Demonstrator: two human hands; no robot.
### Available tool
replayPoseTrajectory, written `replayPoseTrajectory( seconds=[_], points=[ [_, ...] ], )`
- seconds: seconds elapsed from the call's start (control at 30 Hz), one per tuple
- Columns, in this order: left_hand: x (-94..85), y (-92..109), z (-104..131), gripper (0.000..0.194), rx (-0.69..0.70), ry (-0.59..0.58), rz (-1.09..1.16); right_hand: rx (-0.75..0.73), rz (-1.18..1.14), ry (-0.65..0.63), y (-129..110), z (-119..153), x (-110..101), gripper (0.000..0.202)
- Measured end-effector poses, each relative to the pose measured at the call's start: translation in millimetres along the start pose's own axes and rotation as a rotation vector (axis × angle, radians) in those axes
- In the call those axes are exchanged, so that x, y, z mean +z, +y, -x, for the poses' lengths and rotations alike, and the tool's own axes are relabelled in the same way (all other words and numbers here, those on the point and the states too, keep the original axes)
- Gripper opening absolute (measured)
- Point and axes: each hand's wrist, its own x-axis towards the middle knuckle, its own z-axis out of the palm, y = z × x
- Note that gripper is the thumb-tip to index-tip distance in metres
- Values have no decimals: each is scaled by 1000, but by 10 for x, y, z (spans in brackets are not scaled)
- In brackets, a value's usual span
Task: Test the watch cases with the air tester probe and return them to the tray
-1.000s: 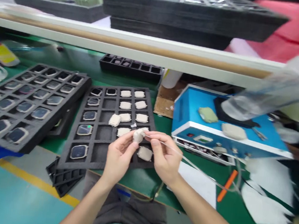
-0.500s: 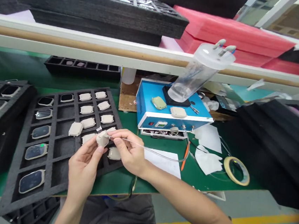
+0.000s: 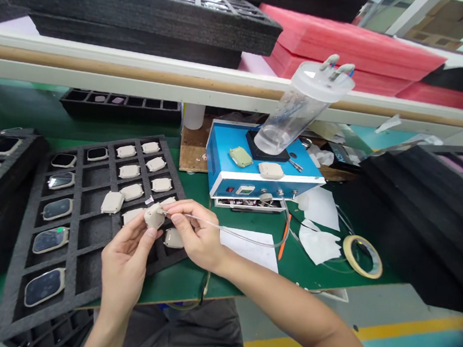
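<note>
My left hand (image 3: 125, 264) is closed around a small beige watch case (image 3: 154, 217), held over the lower right of a black foam tray (image 3: 73, 251). Between the fingertips of my right hand (image 3: 200, 236) is the end of a thin clear tube (image 3: 245, 237), its tip against or right beside the case; my fingers partly hide the contact. The tube curves back to a blue control box (image 3: 222, 151). Several more beige cases fill the tray's right side, one of them, a loose case (image 3: 112, 202), resting on a divider. Dark-screened watches (image 3: 45, 286) lie in the left column.
A clear cylinder (image 3: 290, 116) leans on the box, beside a greenish case (image 3: 240, 156) and a beige case (image 3: 271, 170). White paper (image 3: 251, 247), an orange stick (image 3: 285, 237) and a tape roll (image 3: 346, 255) lie to the right. Black foam stacks (image 3: 400, 211) flank the bench.
The whole view has shifted slightly, so things appear a little further left. Both hands keep their hold on the watch case and tube, with hardly any movement between them.
</note>
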Motion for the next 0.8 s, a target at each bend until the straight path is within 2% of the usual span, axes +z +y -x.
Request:
replayPoseTrajectory(
  seconds=[0.57,0.8],
  points=[
    [5,10,-3,46,5,3,-40,25,38,-9,3,-14,-7,20],
    [-7,1,0,43,2,-9,-54,21,24,-13,-10,-10,-3,17]
  ],
)
